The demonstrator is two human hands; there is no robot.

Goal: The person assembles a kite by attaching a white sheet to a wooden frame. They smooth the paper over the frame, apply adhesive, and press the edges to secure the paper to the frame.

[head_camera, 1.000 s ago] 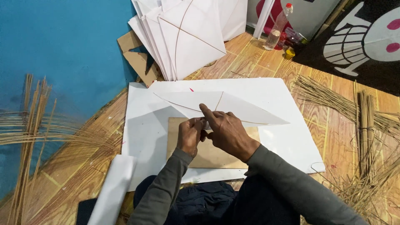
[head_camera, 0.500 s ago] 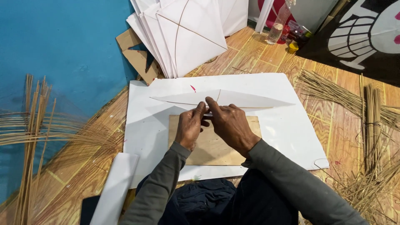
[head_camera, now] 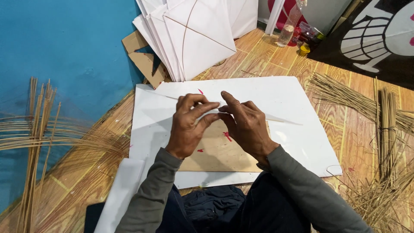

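Observation:
My left hand (head_camera: 188, 125) and my right hand (head_camera: 243, 123) are raised together over a white board (head_camera: 297, 103) on the floor. Both pinch the middle of a thin folded white paper kite (head_camera: 280, 119), seen almost edge-on, which stretches left and right from my fingers. Under my hands lies a brown cardboard sheet (head_camera: 220, 153) with small red marks. My fingertips nearly touch each other at the centre of the kite.
Finished white kites (head_camera: 196, 36) lean against the blue wall (head_camera: 64, 43). Thin bamboo sticks lie in bundles at the left (head_camera: 36, 133) and right (head_camera: 386, 129). A plastic bottle (head_camera: 290, 26) and small pots stand at the back. A white paper roll (head_camera: 118, 196) lies by my left knee.
The kite lay spread flat on the board; both hands have lifted it, and it now shows as a thin edge. My hands have risen and come closer together.

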